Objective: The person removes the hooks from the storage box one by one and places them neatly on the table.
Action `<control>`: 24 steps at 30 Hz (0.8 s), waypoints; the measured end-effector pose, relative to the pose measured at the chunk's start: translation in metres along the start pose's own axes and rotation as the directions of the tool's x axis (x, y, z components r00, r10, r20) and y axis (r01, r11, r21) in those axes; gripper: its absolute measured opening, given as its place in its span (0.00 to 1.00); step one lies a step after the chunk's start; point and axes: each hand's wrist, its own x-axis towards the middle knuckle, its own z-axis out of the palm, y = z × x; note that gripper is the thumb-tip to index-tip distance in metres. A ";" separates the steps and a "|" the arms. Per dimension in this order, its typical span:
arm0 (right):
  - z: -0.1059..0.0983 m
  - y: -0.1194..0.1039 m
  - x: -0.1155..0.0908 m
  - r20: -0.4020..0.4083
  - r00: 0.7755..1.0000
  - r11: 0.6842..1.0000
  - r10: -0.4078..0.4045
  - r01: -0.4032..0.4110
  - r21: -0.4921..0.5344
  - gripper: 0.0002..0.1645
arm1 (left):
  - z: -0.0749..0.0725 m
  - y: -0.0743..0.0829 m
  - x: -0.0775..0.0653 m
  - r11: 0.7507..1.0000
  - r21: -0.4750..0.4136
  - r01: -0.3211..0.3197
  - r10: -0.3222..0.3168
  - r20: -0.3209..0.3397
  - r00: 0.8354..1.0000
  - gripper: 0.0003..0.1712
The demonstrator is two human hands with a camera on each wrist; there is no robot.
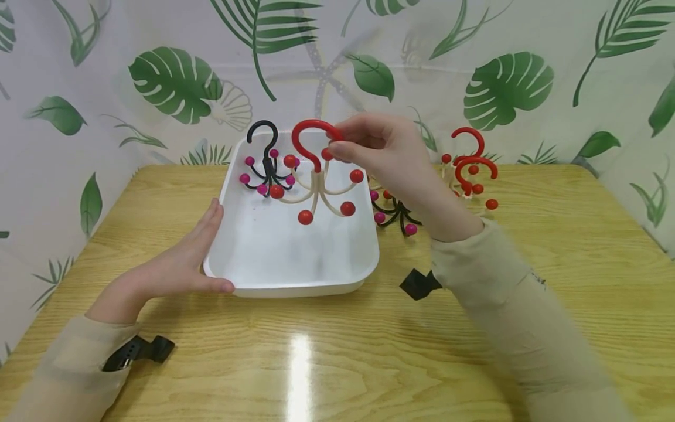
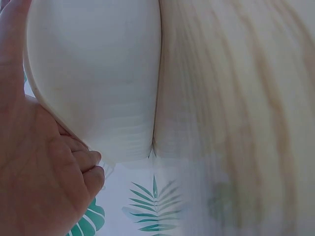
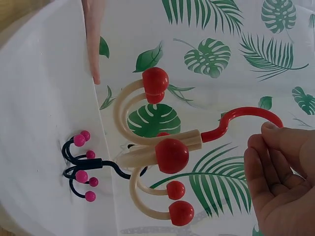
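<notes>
Holding a cream hanger (image 1: 317, 183) upright over the white tub (image 1: 295, 258), pinched by its red hook in the right hand (image 1: 387, 158); resting the left hand (image 1: 176, 262), spread wide, against the tub's near left corner, with a black hanger (image 1: 268, 170) inside at the back left and red-hooked hangers (image 1: 474, 160) on the counter (image 1: 358, 357) to the right

In front of you is a white backdrop (image 1: 169, 23) printed with green leaves (image 1: 176, 85); below, your wood-grained table (image 1: 379, 363) reflects one bright streak of light (image 1: 299, 378).
</notes>
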 end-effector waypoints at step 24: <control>-0.072 0.007 -0.070 -0.134 0.991 0.992 0.016 -0.034 -0.125 0.12 | 0.001 -0.001 0.000 0.999 -0.003 0.032 -0.032 0.000 0.999 0.77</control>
